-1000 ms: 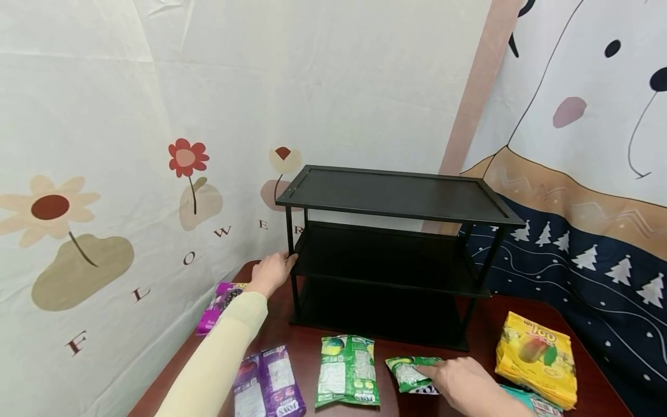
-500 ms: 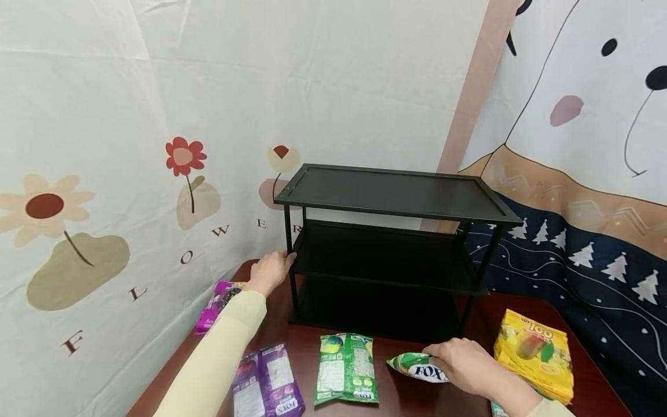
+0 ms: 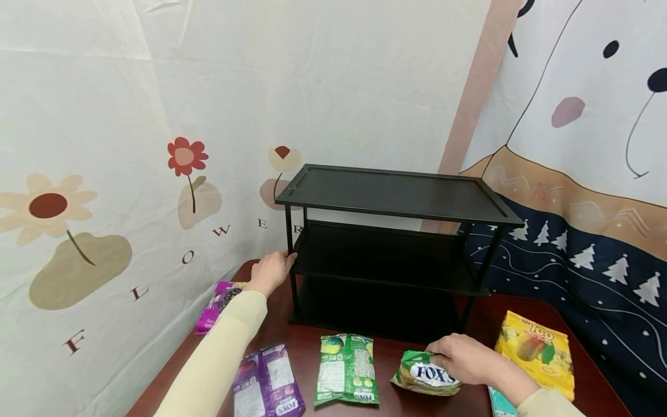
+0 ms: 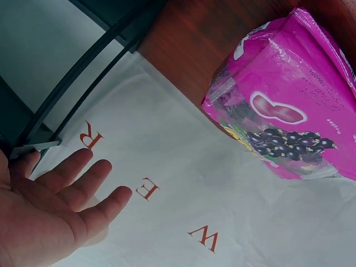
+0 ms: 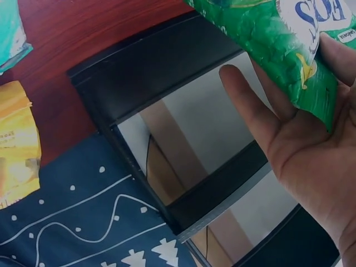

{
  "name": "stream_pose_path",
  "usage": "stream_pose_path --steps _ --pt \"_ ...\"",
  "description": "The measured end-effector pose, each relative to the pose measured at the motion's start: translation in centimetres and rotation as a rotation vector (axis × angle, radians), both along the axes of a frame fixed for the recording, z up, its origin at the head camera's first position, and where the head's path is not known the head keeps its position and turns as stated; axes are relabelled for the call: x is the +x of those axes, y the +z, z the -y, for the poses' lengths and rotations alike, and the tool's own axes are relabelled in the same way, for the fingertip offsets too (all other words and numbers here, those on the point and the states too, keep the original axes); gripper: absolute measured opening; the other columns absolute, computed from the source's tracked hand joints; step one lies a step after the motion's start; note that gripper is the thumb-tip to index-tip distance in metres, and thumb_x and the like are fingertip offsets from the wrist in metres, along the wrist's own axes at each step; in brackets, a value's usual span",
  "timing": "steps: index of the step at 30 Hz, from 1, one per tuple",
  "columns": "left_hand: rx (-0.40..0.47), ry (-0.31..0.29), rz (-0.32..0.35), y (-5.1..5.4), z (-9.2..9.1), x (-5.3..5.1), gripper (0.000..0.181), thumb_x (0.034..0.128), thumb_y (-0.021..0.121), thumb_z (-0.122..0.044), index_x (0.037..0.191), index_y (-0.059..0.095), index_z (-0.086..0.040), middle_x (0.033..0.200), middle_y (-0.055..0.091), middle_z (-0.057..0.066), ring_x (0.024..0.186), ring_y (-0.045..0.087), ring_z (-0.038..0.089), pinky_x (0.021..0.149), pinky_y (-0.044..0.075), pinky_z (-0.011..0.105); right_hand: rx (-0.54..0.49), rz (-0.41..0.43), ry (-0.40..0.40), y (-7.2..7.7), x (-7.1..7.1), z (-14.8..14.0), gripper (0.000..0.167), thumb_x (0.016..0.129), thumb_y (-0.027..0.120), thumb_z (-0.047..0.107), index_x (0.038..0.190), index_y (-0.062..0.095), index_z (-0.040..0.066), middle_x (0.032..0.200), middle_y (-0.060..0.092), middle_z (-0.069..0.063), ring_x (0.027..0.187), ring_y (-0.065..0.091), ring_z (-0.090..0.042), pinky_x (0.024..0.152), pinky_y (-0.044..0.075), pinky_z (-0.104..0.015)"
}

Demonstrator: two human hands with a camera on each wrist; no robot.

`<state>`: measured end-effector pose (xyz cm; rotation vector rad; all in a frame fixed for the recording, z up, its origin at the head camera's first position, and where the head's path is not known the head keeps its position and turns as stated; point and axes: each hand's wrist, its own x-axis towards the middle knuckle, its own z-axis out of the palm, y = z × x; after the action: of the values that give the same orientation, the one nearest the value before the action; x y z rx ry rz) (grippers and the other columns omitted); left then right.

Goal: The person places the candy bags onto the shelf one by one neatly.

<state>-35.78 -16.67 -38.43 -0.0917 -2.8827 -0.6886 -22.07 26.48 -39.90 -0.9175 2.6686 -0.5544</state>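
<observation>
My left hand (image 3: 271, 272) holds the left front post of a black three-tier shelf rack (image 3: 399, 194), at the middle tier. In the left wrist view, the other fingers of this left hand (image 4: 67, 206) spread loosely away from the frame. My right hand (image 3: 464, 360) pinches the top of a green Fox's candy bag (image 3: 424, 376) in front of the rack's right side. In the right wrist view, the thumb lies on the near face of the candy bag (image 5: 267, 39). A second green candy bag (image 3: 346, 370) lies flat to its left.
A purple Fox's bag (image 3: 268, 382) lies at the front left; a magenta bag (image 3: 213, 307) with dark berries sits behind the left forearm. At right, a yellow mango bag (image 3: 539, 353) stands by a teal bag (image 3: 501, 402). Printed cloth (image 3: 208, 87) hangs behind the dark red table.
My right hand has gone from touching the flat green candy bag to pinching its top. The bag is tipped up, its Fox's front facing me. The left hand keeps its place on the rack.
</observation>
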Motion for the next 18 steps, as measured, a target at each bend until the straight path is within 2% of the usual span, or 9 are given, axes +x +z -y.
stream_pose_path --steps 10,15,18 --pt "-0.004 -0.008 -0.004 -0.2 0.1 0.0 0.044 0.1068 0.041 -0.039 0.126 0.066 -0.010 0.119 0.068 0.017 0.106 0.064 0.040 0.086 0.045 0.063 -0.043 0.109 0.047 0.4 -0.5 0.3 0.015 0.100 0.059 0.017 0.104 0.073 0.018 0.088 0.063 0.018 0.079 0.054 0.002 0.071 0.050 -0.026" --pt "-0.006 -0.012 -0.008 -0.3 0.2 -0.1 0.046 0.1068 0.041 -0.039 0.130 0.065 -0.007 0.126 0.064 0.020 0.116 0.058 0.044 0.099 0.029 0.073 -0.056 0.178 0.042 0.3 -1.1 0.0 0.016 0.100 0.059 0.018 0.105 0.074 0.019 0.093 0.063 0.016 0.085 0.054 0.001 0.077 0.050 -0.027" --pt "-0.010 -0.011 -0.011 -0.3 0.2 -0.2 0.048 0.1069 0.040 -0.039 0.133 0.063 -0.006 0.130 0.062 0.020 0.120 0.056 0.045 0.103 0.021 0.076 -0.089 0.239 0.037 0.2 -1.6 -0.2 0.017 0.101 0.057 0.016 0.104 0.073 0.019 0.091 0.064 0.012 0.082 0.056 -0.001 0.076 0.049 -0.027"
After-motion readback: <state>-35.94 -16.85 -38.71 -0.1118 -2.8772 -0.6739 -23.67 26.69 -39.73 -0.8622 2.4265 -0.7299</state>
